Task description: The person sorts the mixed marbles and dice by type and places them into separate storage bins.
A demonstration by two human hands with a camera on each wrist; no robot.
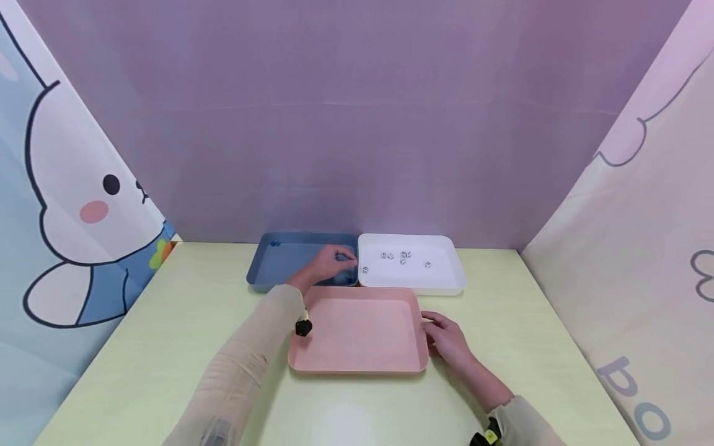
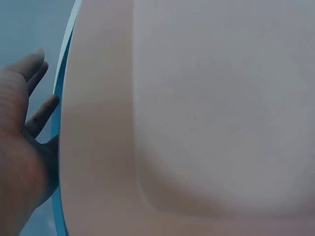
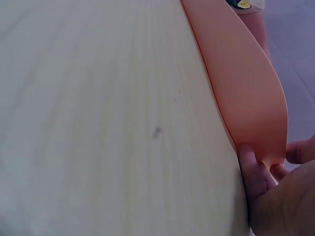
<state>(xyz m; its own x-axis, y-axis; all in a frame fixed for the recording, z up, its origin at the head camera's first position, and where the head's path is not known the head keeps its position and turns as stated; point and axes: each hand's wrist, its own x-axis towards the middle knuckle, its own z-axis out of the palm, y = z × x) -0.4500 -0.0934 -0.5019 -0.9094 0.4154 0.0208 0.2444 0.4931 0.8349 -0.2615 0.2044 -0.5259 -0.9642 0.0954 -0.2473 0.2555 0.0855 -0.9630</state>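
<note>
A pink tray (image 1: 362,365) lies in front. Beside its right edge, my right hand (image 1: 446,337) grips the side wall, with fingers on the outside and a digit at the rim in the right wrist view. My left hand (image 1: 330,263) hovers over the right part of the blue tray (image 1: 301,238), thumb and index tips close together near the white tray (image 1: 413,290). Whether anything small sits between those tips cannot be seen. Dark blue dice (image 1: 275,244) lie at the back left of the blue tray, others near the left hand. Several white dice (image 1: 405,254) are scattered in the white tray.
The blue and white trays stand side by side behind the pink one, on a pale wooden table (image 1: 167,347). A purple cloth wall (image 1: 357,124) rises behind the table. Printed panels (image 1: 95,186) flank both sides.
</note>
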